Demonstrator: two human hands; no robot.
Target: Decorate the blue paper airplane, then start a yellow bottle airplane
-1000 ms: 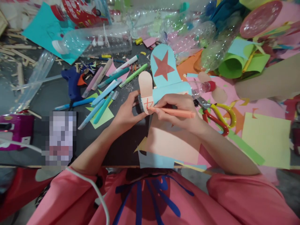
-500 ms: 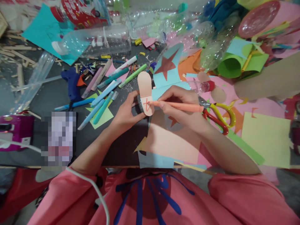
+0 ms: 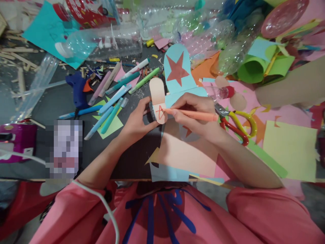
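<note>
Between the thumb and fingers of my left hand (image 3: 138,118) is a small peach paper cutout (image 3: 157,91) with rounded ends and a crease across its middle. A dark, shiny edge shows under its lower half. My right hand (image 3: 195,113) grips an orange marker (image 3: 196,114), its tip touching that lower half. Red-orange lines there form a star-like outline. Just beyond my hands stands a light blue rounded card (image 3: 174,86) bearing a dark red star (image 3: 177,68). Part of the card is hidden behind my right hand.
Several markers (image 3: 114,98) and a blue glue gun (image 3: 76,89) lie to the left. Scissors (image 3: 243,125) with yellow and red handles rest by my right wrist. Plastic bottles (image 3: 109,40) crowd the back. A blurred-out phone-like object (image 3: 67,149) and white cable (image 3: 101,196) are front left.
More red-orange strokes are on the peach cutout, now closer to a star. The blue card has swung more upright, its star facing me more fully. Both hands keep their hold.
</note>
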